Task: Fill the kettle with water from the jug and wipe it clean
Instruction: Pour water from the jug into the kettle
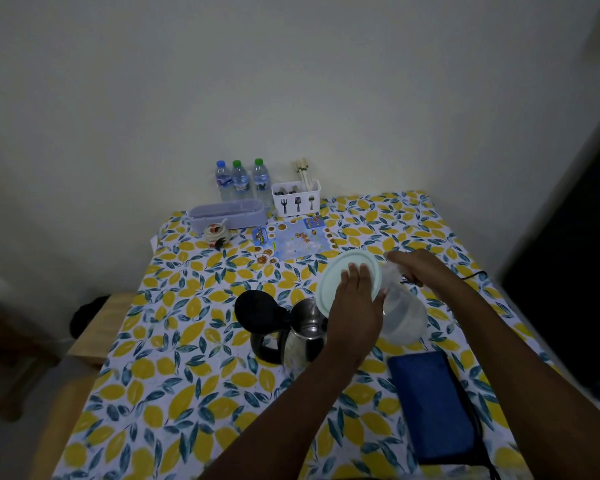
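Hands (357,306) – jug (400,317) tilted kettleward (302,330)

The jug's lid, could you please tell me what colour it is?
The lid is a pale mint green, as the head view shows.

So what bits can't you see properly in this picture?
All from the head view:
- Water level in the kettle: the left hand and the jug lid cover much of its opening.
- Jug spout and any pouring water: hidden behind the lid and left hand.
- Right hand grip on the jug: blurred.
- Water bottle labels: too small to read.
- Blue cloth: near end cut off by the bottom edge.
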`<state>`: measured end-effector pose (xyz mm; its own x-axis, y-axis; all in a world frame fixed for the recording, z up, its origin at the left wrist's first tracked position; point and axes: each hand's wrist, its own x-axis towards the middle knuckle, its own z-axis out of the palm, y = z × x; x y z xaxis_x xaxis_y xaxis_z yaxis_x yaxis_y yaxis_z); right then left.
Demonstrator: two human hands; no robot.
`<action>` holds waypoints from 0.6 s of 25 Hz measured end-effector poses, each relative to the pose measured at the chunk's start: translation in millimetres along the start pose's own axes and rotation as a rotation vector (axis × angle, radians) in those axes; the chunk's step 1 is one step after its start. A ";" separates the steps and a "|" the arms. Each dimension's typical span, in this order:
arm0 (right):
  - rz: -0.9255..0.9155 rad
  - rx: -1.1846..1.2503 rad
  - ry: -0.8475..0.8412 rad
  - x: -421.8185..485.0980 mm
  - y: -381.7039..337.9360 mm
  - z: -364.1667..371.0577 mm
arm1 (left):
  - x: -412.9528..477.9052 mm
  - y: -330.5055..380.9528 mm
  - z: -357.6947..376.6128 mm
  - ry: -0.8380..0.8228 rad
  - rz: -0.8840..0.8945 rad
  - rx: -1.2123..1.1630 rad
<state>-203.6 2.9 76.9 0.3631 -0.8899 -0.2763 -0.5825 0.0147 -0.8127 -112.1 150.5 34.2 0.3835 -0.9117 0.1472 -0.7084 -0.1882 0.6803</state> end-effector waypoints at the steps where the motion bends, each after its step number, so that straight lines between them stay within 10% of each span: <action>1: -0.004 -0.008 -0.001 0.3 -1.7 0.5 | 0.4 -0.6 0.4 0.000 -0.012 -0.006; 15: -0.095 -0.090 -0.058 1.7 -16.6 1.9 | 5.0 -5.6 7.5 0.116 -0.066 -0.046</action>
<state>-191.9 2.0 88.9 0.4599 -0.8572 -0.2318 -0.6053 -0.1116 -0.7882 -110.6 144.2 25.8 0.4960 -0.8492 0.1811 -0.6524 -0.2268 0.7231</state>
